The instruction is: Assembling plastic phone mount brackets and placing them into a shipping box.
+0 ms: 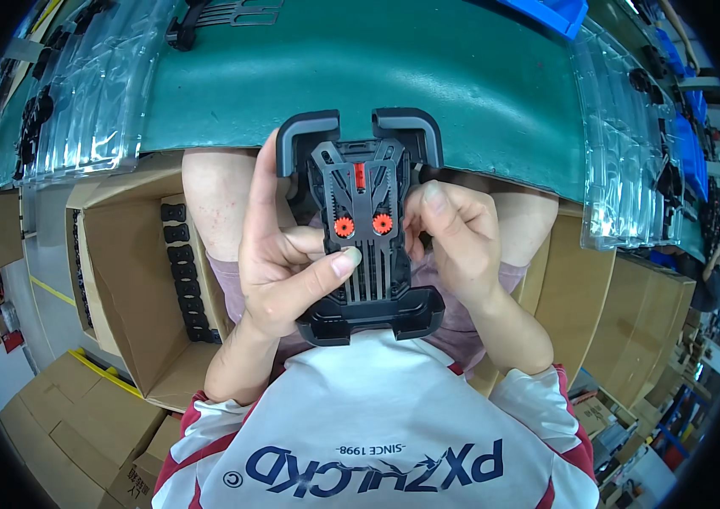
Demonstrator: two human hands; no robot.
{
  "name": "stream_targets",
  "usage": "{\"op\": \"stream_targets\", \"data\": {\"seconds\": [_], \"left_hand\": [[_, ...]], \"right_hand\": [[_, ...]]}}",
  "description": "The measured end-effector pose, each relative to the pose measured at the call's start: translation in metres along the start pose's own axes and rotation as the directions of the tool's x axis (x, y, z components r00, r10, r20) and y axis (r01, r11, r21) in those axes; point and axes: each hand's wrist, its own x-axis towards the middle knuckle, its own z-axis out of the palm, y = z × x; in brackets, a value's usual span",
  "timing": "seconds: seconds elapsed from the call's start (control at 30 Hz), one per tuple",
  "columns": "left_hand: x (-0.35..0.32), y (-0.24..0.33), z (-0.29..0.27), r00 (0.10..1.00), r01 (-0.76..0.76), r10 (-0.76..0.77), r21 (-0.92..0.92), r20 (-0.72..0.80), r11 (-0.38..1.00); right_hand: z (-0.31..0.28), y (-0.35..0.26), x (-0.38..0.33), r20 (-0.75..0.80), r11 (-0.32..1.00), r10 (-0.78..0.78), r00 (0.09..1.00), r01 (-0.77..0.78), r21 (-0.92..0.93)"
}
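Note:
A black phone holder (366, 267) with hooked corner clamps hangs over my lap, its mechanism side facing up. Two small red gears and a red slider sit in its grey metal plate. My left hand (275, 276) is closed around the holder's left side, with the thumb lying on the plate below the left gear and a finger stretched up along the upper left clamp. Against the holder's right edge, my right hand (466, 237) has its fingers curled with the thumb raised. Whatever those fingertips pinch, if anything, is hidden.
A green-topped table (360, 85) lies just beyond the holder. Clear plastic trays (109, 93) stand at left, more trays (627, 144) at right. A grey slotted part (241, 13) and a blue bin (551, 13) lie at the back. An open carton (135, 280) holds black parts.

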Motion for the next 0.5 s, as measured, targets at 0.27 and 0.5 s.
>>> {"op": "stream_targets", "data": {"seconds": [0.27,0.5], "left_hand": [[0.005,0.002,-0.005,0.996,0.024,-0.026,0.033,0.08,0.999],[0.018,0.002,-0.008,0.985,-0.114,0.087,0.183,0.151,0.977]], "right_hand": [[-0.002,0.002,0.001,0.088,0.959,-0.137,0.987,0.155,-0.236],[-0.006,-0.008,0.017,0.115,0.944,-0.187,0.976,0.211,-0.255]]}}
